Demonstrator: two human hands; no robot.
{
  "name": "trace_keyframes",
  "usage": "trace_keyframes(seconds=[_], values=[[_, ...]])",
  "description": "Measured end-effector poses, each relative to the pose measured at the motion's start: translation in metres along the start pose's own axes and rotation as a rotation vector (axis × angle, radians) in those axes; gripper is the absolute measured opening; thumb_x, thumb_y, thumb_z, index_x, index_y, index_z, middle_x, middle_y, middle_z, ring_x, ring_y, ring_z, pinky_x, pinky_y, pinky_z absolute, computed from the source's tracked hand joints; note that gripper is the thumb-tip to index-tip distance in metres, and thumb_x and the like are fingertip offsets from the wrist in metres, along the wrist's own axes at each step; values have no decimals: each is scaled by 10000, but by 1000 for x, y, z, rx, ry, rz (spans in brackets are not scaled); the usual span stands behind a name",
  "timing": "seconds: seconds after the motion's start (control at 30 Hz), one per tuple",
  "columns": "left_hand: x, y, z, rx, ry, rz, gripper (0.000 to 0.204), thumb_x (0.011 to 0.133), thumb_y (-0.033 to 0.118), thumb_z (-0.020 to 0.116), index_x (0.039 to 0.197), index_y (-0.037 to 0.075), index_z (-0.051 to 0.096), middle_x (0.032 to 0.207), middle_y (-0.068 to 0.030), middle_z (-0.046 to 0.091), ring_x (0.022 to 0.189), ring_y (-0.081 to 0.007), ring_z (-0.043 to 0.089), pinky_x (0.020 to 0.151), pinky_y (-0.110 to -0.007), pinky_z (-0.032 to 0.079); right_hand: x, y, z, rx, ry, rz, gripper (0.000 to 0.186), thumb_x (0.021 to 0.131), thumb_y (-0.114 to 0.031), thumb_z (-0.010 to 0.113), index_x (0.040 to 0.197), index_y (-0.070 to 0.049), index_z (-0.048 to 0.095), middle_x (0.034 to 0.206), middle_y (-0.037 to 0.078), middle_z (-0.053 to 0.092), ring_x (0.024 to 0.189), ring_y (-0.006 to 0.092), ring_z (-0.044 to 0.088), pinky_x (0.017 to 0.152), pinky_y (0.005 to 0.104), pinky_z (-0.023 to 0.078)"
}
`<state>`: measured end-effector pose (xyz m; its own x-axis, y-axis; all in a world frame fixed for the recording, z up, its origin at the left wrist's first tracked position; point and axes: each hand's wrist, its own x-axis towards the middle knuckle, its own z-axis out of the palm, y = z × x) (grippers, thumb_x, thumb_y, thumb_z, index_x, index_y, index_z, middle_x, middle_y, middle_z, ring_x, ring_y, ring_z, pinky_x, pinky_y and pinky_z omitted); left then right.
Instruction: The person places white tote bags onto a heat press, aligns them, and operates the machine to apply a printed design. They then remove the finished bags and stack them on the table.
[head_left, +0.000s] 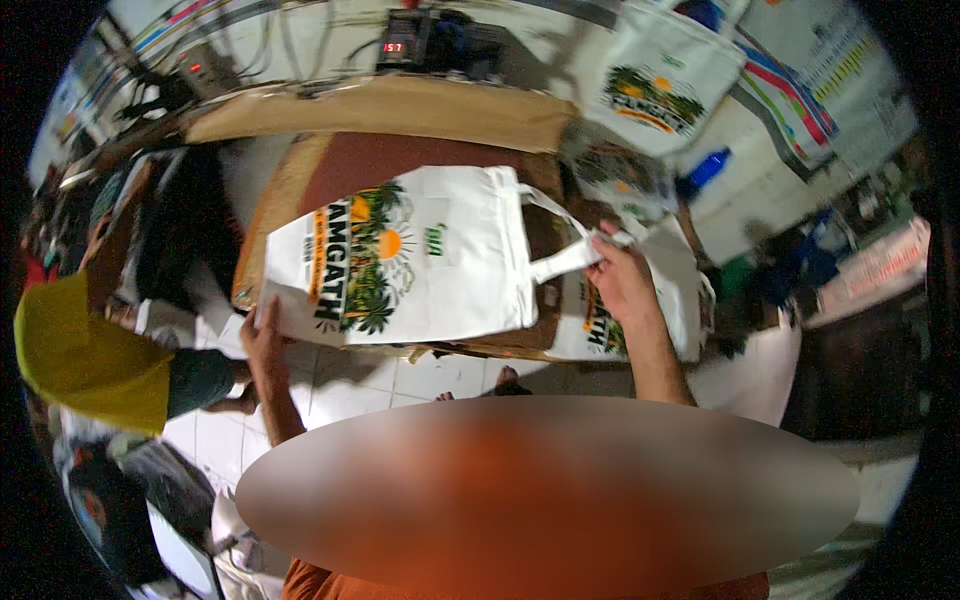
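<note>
A white tote bag printed with palm trees, an orange sun and dark lettering is stretched sideways over the worktable, its bottom edge to the left and its handles to the right. My left hand grips the bag's lower corner at the near left. The fingers of my right hand are closed on the bag's strap handles. Beneath that hand, more white printed tote bags lie at the table's right end, partly covered by my forearm.
A brown-topped table stands before me, with a cardboard strip along its far edge. Behind it is a device with a red display. Another tote bag hangs at the back right, above a blue bottle. A person in yellow is at the left.
</note>
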<state>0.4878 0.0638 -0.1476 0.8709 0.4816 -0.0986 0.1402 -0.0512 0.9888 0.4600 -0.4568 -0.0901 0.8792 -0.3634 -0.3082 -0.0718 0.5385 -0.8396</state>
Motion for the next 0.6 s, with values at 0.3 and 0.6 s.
trace_keyframes(seconds=[0.3, 0.6], values=[[-34, 99, -10, -162, -258, 532, 370, 952, 32, 610, 1320, 2, 588, 1349, -189, 578, 1240, -290, 577, 1023, -420, 501, -136, -198, -1, -593, 198, -924, 592, 964, -147, 669, 1488, -44, 416, 1288, 142, 590, 1142, 230, 609, 967, 410, 514], [-136, 186, 208, -386, -939, 190, 320, 1023, 210, 549, 1158, -74, 606, 1043, -201, 690, 959, -322, 714, 905, -420, 547, -108, -308, -204, -360, 455, -712, 640, 937, -74, 678, 1505, -13, 391, 1193, 93, 600, 993, 189, 619, 854, 319, 529]])
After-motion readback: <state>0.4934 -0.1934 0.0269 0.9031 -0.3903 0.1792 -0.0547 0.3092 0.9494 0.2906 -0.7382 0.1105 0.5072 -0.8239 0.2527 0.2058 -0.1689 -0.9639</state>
